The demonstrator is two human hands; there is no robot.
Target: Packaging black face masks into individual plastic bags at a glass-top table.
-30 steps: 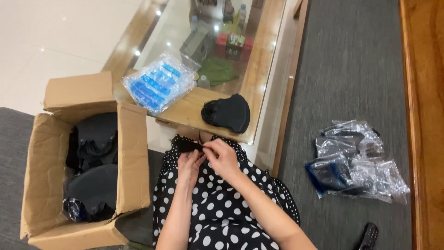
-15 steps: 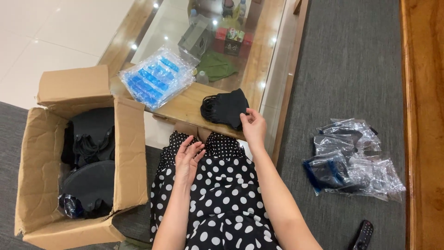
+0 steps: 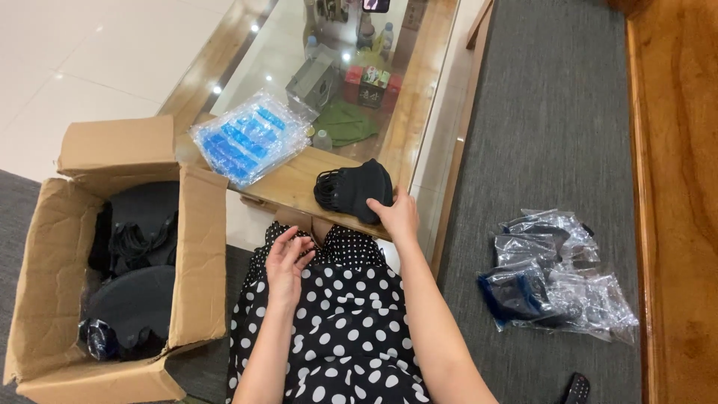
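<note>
Grey carpet [image 3: 546,112] and pale floor tile surround a low wooden coffee table with a glass top [image 3: 299,183], seen from the head camera looking down over a lap in a black dress with white polka dots [image 3: 336,329].

On the table's near wooden edge lies a stack of black fabric face masks [image 3: 351,191], its long axis running left to right. The right hand [image 3: 396,217] rests on the stack's near right corner, fingers laid on the fabric; whether it grips, I cannot tell. The left hand [image 3: 288,258] hovers over the lap, empty and loosely curled, farther from the stack, which lies ahead and to its right.

Left sits an open brown cardboard box [image 3: 198,247] of dark items. Clear bags of blue pieces [image 3: 239,138] lie on the table; crumpled clear plastic wrappers [image 3: 553,273] litter the carpet.
</note>
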